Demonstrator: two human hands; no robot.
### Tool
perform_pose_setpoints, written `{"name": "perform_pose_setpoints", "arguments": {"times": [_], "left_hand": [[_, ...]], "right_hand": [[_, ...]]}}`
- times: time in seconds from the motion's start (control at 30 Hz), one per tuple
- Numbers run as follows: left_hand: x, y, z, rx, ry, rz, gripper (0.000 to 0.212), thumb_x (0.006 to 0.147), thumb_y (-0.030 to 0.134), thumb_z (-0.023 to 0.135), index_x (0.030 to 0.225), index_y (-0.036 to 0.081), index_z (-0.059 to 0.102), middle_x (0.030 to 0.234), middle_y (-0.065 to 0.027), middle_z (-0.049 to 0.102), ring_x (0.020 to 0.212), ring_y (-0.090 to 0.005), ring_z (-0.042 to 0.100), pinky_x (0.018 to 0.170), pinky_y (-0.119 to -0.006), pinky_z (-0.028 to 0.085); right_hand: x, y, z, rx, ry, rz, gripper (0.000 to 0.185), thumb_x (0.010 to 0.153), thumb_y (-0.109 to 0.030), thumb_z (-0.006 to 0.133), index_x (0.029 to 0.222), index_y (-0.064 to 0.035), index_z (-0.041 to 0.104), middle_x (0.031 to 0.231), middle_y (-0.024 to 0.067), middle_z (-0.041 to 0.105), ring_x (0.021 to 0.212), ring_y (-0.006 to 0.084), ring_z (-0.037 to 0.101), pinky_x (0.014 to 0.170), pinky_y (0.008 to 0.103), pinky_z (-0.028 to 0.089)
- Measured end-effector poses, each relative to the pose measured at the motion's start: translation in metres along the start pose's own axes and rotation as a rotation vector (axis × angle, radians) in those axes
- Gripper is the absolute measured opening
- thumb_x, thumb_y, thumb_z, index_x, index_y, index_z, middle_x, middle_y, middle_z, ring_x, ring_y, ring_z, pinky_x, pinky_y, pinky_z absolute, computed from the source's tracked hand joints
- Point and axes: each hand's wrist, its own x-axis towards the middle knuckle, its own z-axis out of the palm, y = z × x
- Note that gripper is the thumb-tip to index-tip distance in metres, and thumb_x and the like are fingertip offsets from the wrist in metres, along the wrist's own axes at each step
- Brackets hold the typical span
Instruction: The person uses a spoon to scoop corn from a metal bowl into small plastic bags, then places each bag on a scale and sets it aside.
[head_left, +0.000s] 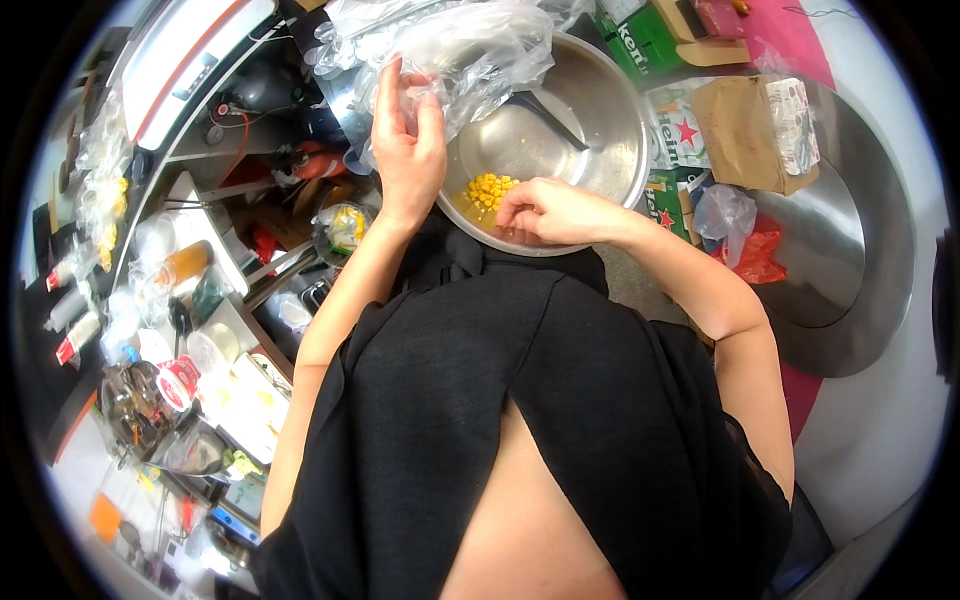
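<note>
A wide stainless steel bowl (634, 161) stands before me. Yellow corn kernels (489, 189) lie in a small heap near its close edge. My right hand (551, 210) reaches over the rim into the bowl, its bent fingers at the kernels; whether it pinches any is hidden. At the bowl's left side, my left hand (409, 142) is raised with its fingers curled around part of a clear plastic bag (480, 64). Crumpled clear plastic spreads over the bowl's far left part. A black utensil handle (551, 120) slants down inside the bowl.
Green beer cartons (637, 45), a brown paper package (731, 135) and a red plastic bag (757, 255) are to the right, by a large round metal surface (862, 300). Leftwards are a cluttered shelf, a bottle of orange-brown liquid (186, 264) and a bag-lined container (346, 229).
</note>
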Motion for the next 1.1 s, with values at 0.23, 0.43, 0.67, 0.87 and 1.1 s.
{"name": "perform_pose_setpoints", "arguments": {"times": [0.23,0.43,0.67,0.87,1.1], "left_hand": [[0.002,-0.002,0.000,0.050,-0.017,0.062,0.055,0.092,-0.005,0.052,0.144,-0.003,0.036,0.112,-0.0070,0.058,0.064,-0.0020,0.047,0.052,-0.018,0.038],[0.001,0.000,0.001,0.002,0.001,-0.007,0.054,0.092,-0.003,0.052,0.144,-0.003,0.036,0.111,-0.0063,0.058,0.071,-0.0046,0.048,0.058,-0.019,0.040],[0.000,-0.002,-0.003,0.199,0.052,0.092,0.051,0.094,0.000,0.054,0.144,-0.003,0.040,0.107,-0.0032,0.059,0.079,-0.0066,0.050,0.069,-0.020,0.044],[-0.001,0.001,-0.003,0.062,0.017,0.014,0.058,0.091,-0.004,0.051,0.146,-0.001,0.035,0.113,-0.0022,0.055,0.066,-0.0019,0.041,0.056,-0.017,0.037],[-0.002,0.018,-0.005,0.029,0.028,-0.036,0.052,0.090,-0.005,0.051,0.141,-0.001,0.040,0.110,-0.0072,0.054,0.067,-0.0073,0.050,0.056,-0.022,0.042]], "right_hand": [[0.042,0.018,0.007,-0.459,0.385,-0.226,0.018,0.080,-0.005,0.059,0.097,-0.0029,0.065,0.094,0.0124,0.066,0.094,0.0322,0.063,0.084,0.0404,0.051],[0.059,0.017,0.021,-0.610,0.380,-0.354,0.013,0.081,-0.014,0.059,0.089,-0.0055,0.065,0.088,0.0132,0.062,0.093,0.0325,0.057,0.083,0.0448,0.049],[0.047,0.006,0.030,-0.751,0.417,-0.303,0.017,0.084,-0.024,0.060,0.089,-0.0086,0.065,0.082,0.0156,0.061,0.083,0.0359,0.059,0.072,0.0489,0.048],[0.036,0.011,0.037,-0.834,0.381,-0.066,0.031,0.083,-0.017,0.053,0.112,-0.0114,0.064,0.104,0.0177,0.062,0.099,0.0362,0.062,0.077,0.0517,0.051],[0.041,0.024,0.036,-0.960,0.339,-0.231,0.031,0.083,-0.018,0.055,0.112,-0.0113,0.064,0.102,0.0150,0.062,0.099,0.0339,0.061,0.080,0.0502,0.049]]}}
